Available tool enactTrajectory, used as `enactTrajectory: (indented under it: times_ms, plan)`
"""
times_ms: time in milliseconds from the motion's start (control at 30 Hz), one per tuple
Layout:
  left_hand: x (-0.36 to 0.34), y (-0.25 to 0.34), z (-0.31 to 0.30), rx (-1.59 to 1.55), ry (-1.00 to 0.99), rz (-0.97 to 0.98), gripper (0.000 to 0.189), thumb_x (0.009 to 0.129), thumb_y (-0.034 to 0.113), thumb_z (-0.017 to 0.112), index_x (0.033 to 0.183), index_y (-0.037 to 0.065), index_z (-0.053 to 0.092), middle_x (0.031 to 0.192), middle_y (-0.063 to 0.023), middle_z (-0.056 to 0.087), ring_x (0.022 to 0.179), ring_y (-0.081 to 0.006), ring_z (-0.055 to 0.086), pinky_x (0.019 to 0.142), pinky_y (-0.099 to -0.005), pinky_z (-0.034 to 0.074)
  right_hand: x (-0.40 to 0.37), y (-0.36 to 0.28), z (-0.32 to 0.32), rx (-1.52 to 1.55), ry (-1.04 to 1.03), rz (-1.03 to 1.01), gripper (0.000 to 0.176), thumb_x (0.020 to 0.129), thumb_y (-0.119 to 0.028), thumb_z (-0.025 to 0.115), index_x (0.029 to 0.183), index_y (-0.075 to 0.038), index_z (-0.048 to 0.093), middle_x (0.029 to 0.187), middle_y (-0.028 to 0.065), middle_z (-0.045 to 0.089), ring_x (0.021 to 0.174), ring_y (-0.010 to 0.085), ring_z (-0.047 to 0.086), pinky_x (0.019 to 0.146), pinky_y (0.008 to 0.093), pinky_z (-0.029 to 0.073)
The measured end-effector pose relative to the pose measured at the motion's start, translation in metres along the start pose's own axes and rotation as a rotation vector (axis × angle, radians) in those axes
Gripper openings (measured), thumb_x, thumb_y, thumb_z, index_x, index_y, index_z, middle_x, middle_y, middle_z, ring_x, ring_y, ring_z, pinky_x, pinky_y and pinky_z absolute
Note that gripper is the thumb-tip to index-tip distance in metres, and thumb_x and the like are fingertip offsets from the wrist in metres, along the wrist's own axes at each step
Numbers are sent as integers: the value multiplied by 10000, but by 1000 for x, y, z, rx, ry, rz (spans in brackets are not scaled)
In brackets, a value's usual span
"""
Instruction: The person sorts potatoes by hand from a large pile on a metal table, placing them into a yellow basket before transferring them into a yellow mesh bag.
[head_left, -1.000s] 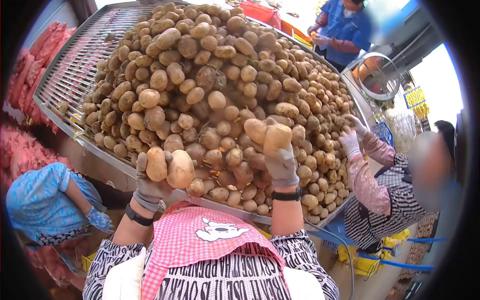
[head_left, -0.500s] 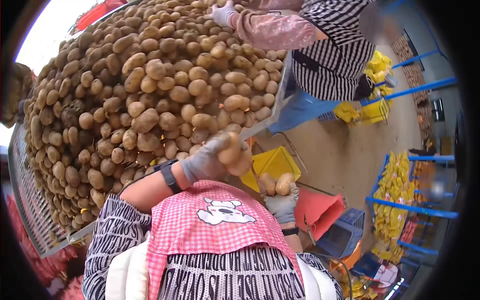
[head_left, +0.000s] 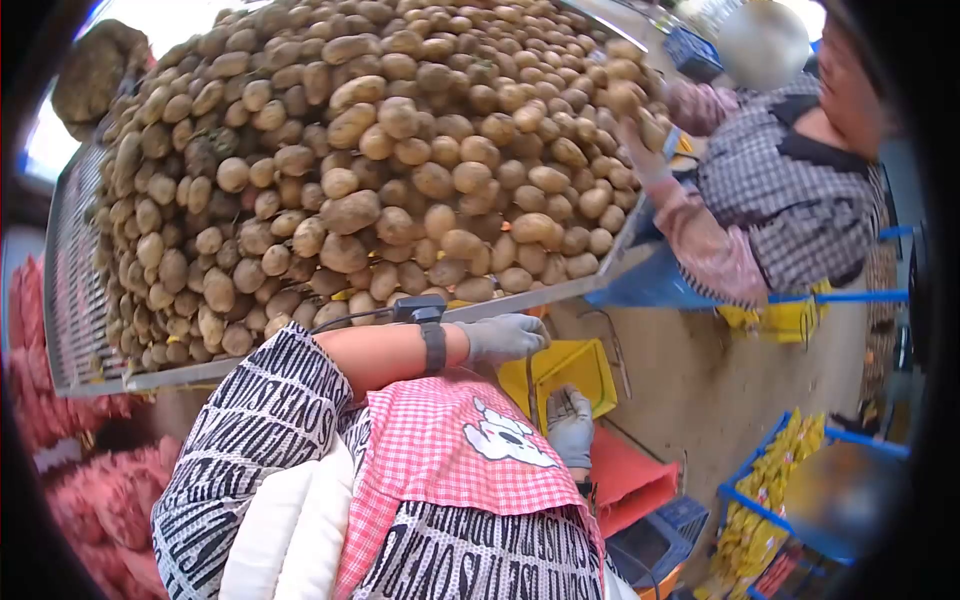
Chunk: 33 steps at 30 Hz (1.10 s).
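My left hand [head_left: 508, 338], in a grey glove, reaches across the near edge of the potato table, palm down above the yellow container [head_left: 580, 375]. Its fingers are loosely bent, with no potato visible in them. Lower right, my right hand [head_left: 570, 425], also gloved, is at the container's near side beside a dark metal bar; its fingers are slightly curled and apart, with nothing seen in them. A large heap of potatoes [head_left: 350, 212] covers the table beyond my left arm.
A co-worker [head_left: 780, 190] at the right holds potatoes over the heap. A red container [head_left: 635, 480] and a blue crate [head_left: 660, 540] are at the lower right. Yellow bags [head_left: 775, 460] sit in a blue frame. Red net sacks [head_left: 105, 510] lie at the left.
The potatoes held in both my hands are no longer visible in them. My left hand has moved over the yellow container. The view has shifted, and the co-worker now faces the heap with raised hands.
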<state>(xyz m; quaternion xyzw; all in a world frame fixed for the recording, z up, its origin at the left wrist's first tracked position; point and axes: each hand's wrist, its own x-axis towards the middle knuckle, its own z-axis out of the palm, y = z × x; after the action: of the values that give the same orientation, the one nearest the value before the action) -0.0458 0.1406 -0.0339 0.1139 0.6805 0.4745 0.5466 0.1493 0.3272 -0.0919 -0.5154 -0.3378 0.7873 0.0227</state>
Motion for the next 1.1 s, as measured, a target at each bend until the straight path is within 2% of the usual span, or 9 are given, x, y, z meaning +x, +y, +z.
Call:
enactTrajectory:
  times_ms: [133,233,367,400,500,700,900,967,1100]
  plan:
    - [-31,-31,-39,-67,294,210,257,1003,242,519,1145,84,663,1044,-55,670,979,-174,613,868,-309,495,6,-8,77,-392,-229,-126,333,1000,-236,538,1256,-26,577,1217,77,602,1128,209,597,1010,360,479]
    - [-58,-56,-68,2,704,570,213,974,99,566,1155,63,672,1062,-64,677,1011,-189,636,920,-326,503,-2,-14,149,-620,-421,-265,287,1012,-153,539,1256,-10,582,1191,64,605,1065,163,611,947,288,507]
    - [-118,-86,-126,131,1273,759,211,987,55,565,1173,40,661,1073,-42,669,1006,-157,629,912,-303,501,12,4,245,-934,-900,-599,251,932,-70,639,1172,1,637,1151,74,644,1068,172,619,956,297,497]
    - [-130,-95,-141,-55,1311,739,208,1001,60,556,1182,35,655,1072,-20,660,990,-120,612,896,-277,501,11,9,272,-1076,-1002,-972,283,891,-74,666,1160,11,648,1176,127,656,1109,243,627,996,353,485]
    - [-170,-112,-178,-372,1380,681,212,1028,75,536,1209,24,634,1086,28,626,958,-29,558,869,-212,491,0,32,340,-1152,-1111,-1136,410,846,-144,717,1217,3,621,1231,174,638,1171,331,599,1039,408,460]
    - [-186,-117,-187,-211,1357,523,239,1026,74,541,1244,7,610,1134,-9,645,1015,-56,577,919,-222,490,10,75,394,-1452,-1010,-1528,649,685,-260,822,1256,-57,592,1270,154,616,1181,355,569,1037,450,448]
    - [-208,-125,-210,-891,1299,823,233,1046,127,520,1242,37,609,1157,-21,657,1039,-105,626,943,-272,512,13,50,341,-1125,-971,-1721,657,652,-204,857,1243,-110,586,1217,122,619,1129,332,581,975,432,481]
    - [-219,-120,-212,-767,1349,728,235,1053,144,511,1244,52,612,1167,-22,662,1043,-105,630,930,-266,518,13,39,312,-993,-904,-1795,697,654,-111,873,1268,-118,545,1258,150,577,1111,340,588,964,435,492]
    - [-199,-111,-212,-657,1148,697,239,1052,150,516,1245,56,620,1162,-16,666,1023,-98,625,926,-253,512,-5,20,247,-910,-670,-1736,690,685,-34,865,1261,-108,492,1331,221,541,1174,373,581,982,435,494]
